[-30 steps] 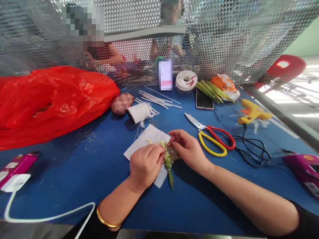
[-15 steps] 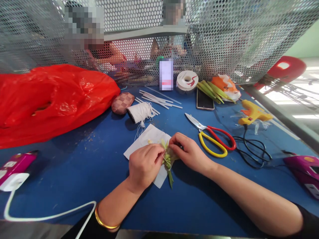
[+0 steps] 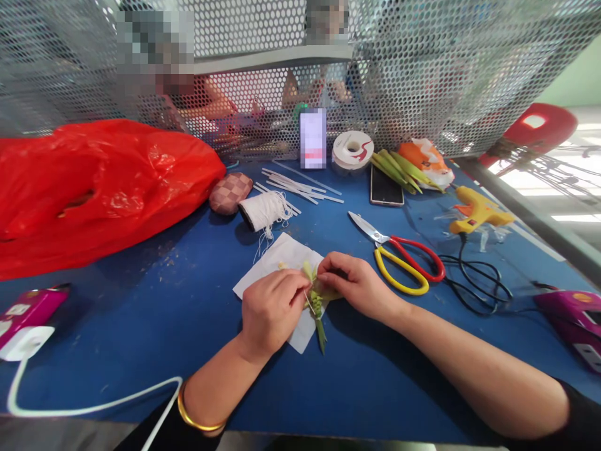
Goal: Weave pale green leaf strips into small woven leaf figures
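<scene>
A small green piece of folded, braided leaf strips (image 3: 317, 305) sits between my hands, its darker tail pointing toward me. Below it lies a sheet of white paper (image 3: 263, 270). A pale thread (image 3: 310, 306) runs from the fingertips of my left hand (image 3: 273, 307) along the braided part. That hand is closed in a pinch at the piece's left side. On the other side, my right hand (image 3: 359, 283) pinches the upper part of the leaf piece. The exact contact is partly hidden by the fingers. A spool of white thread (image 3: 265, 210) lies beyond the paper.
Red-and-yellow-handled scissors (image 3: 399, 257) lie to the right, near a yellow glue gun (image 3: 481, 212) and its cord. Behind are white sticks (image 3: 300, 186), a ribbon roll (image 3: 352, 150), leaf strips (image 3: 397, 169) and a phone (image 3: 385, 186). A red bag (image 3: 107, 188) fills the left.
My right fingers have shifted slightly at the leaf piece, and more of its braided part shows. My left hand stays nearly in place, still pinching.
</scene>
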`<state>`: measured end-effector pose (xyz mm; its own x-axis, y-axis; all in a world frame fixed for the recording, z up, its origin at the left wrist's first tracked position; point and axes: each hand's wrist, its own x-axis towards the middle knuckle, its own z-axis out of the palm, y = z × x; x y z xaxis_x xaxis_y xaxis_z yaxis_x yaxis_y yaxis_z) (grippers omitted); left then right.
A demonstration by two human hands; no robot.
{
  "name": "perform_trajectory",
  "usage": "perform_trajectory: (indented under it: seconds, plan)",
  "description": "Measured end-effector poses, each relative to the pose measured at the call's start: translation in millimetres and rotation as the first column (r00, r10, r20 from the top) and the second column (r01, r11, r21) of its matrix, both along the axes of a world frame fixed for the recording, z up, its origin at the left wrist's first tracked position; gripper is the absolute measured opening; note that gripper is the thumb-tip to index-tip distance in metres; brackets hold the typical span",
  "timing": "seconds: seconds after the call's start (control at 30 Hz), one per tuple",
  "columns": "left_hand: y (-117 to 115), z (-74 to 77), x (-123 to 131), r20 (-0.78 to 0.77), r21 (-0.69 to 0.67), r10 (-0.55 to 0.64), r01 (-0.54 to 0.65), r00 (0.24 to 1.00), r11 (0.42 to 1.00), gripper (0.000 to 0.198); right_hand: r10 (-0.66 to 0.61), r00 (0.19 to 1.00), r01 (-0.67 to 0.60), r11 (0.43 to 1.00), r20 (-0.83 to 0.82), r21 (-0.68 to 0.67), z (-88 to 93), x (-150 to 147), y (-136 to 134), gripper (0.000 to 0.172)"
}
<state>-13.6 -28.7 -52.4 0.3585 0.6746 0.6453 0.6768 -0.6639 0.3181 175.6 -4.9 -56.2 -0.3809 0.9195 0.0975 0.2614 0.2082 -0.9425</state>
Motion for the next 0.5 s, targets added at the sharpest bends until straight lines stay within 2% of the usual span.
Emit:
perform_trajectory:
  seconds: [0.1,0.27,0.4,0.5]
  plan:
    - [-0.8,0.5,-3.3,-0.006,-0.021,-0.003,0.003,1.0,1.0,0.019,0.004,1.0,-0.003,0.998,0.009,-0.062,1.3,2.4,-0.5,0.012]
    - [-1.6,3.9,-8.6,-0.071,-0.11,0.032,-0.04,0.997,0.993,0.019,-0.034,0.985,0.027,0.999,0.17,0.048,2.3,8.2,1.9,0.013]
    - [0.3,4.8,-13.9,-0.118,-0.258,0.071,-0.1,0.99,0.961,0.019,-0.086,0.952,0.068,0.995,0.294,0.071,3.4,15.5,5.5,0.015]
    - [1.3,4.2,-16.4,-0.139,-0.306,0.064,-0.105,0.988,0.946,0.02,-0.13,0.924,0.107,0.991,0.359,0.082,3.7,19.2,6.5,0.015]
